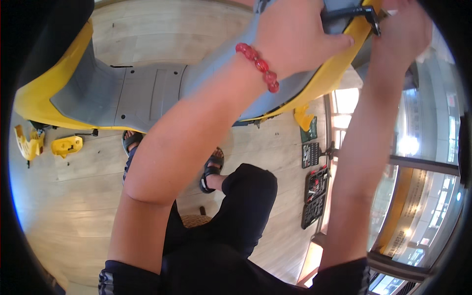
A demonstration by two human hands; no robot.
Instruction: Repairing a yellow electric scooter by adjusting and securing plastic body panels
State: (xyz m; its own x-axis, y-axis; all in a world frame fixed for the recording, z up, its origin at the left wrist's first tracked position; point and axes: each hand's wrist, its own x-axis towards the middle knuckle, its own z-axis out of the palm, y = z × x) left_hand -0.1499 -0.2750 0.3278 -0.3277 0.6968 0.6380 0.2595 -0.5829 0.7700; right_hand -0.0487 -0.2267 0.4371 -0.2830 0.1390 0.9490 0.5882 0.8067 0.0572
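We've L hand (pixel 297 32) over yellow-grey scooter (pixel 140 93), R hand (pixel 402 32) nr blk bent bar (pixel 344 14); can't tell either grip. L forearm (pixel 172 142) blocks scooter's middle; tool case (pixel 317 184), yellow panel (pixel 66 146) on flr (pixel 282 162).

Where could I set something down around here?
Bare floor shows between the right knee and the black tool cases, and below the far-left yellow parts, left of the left arm. The scooter is crowded where left hand, right hand and black bar cluster.

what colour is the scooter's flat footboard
The footboard is grey, showing best in the head view.
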